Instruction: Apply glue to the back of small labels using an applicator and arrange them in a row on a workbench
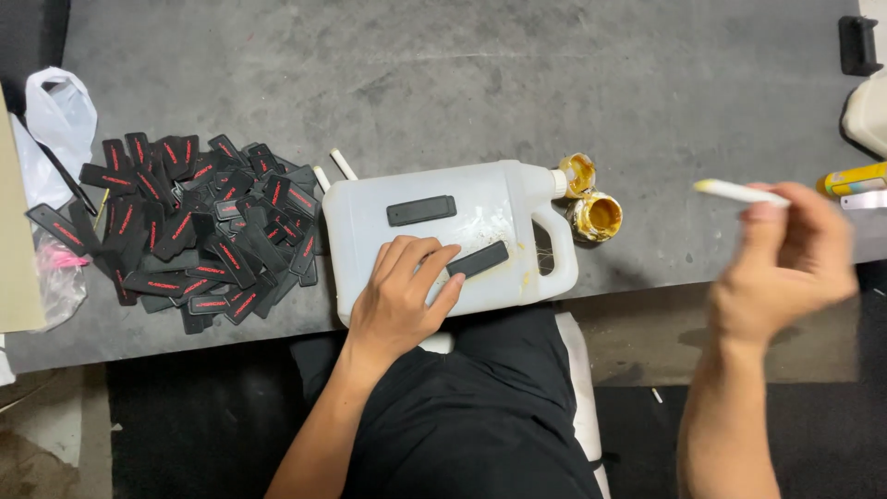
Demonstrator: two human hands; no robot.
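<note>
Right hand [785, 268], blurred at right frame, pinches a white stick [739, 192]; left hand [402, 296] fingers spread flat, centre.
Left pins black strip [478, 260] on white jug [443, 240]; open yellow-paint pots [591, 214] touching jug's neck could tip if jug shifts.

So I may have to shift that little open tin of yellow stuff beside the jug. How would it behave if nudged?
The open tin looks short and squat, so it would probably slide rather than tip. With no lid and yellow liquid inside, a sharp push might slop it out. Yellow smears coat its rim, so it may be sticky or slippery to grip. It sits close to the white jug spout.
</note>
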